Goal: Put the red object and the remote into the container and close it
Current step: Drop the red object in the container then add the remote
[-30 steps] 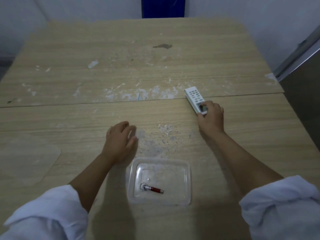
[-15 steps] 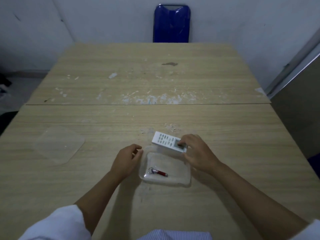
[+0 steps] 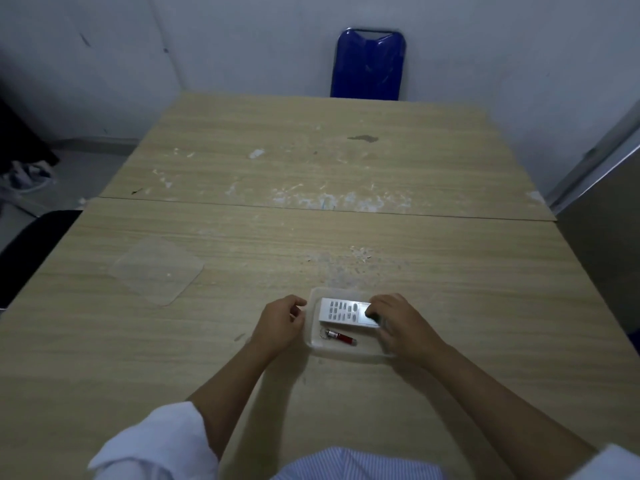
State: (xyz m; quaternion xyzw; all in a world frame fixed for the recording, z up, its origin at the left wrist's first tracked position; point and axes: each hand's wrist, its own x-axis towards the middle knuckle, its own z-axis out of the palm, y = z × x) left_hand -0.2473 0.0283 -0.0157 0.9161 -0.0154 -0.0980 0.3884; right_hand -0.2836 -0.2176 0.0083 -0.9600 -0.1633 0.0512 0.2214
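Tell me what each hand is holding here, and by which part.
The right hand grips the remote by its display end, over the container. The left hand steadies the container's left rim.

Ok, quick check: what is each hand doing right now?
Left hand: loosely curled at the container left rim, holding nothing visible.
Right hand: gripping the remote by its right end, inside the container.

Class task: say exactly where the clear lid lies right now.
In the head view, the clear lid lies flat on the table, left of the container and the left hand.
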